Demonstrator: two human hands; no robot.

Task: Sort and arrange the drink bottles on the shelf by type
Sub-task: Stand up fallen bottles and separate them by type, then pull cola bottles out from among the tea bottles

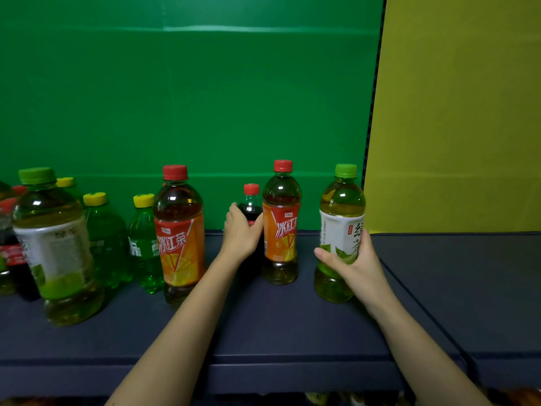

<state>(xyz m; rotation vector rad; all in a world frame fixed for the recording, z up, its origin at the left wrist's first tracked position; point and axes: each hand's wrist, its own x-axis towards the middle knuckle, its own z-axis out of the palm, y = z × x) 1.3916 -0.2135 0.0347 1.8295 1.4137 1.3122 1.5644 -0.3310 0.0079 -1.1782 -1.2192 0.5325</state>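
On the dark blue shelf (292, 326) my left hand (241, 231) grips a small cola bottle (251, 205) with a red cap, standing at the back. Just right of it stands an iced black tea bottle (281, 224) with an orange label. My right hand (354, 263) holds a green tea bottle (341, 227) with a green cap, upright near the shelf's right end. Another iced black tea bottle (179, 232) stands left of my left arm. Further left are green soda bottles (145, 244) with yellow caps, a second green tea bottle (54, 244) and cola bottles (13, 253).
A green backdrop (190, 98) rises behind the shelf, and a yellow panel (456, 112) stands at the right. A second dark shelf section (468, 273) lies to the right of the green tea bottle. More bottles show below the shelf's front edge.
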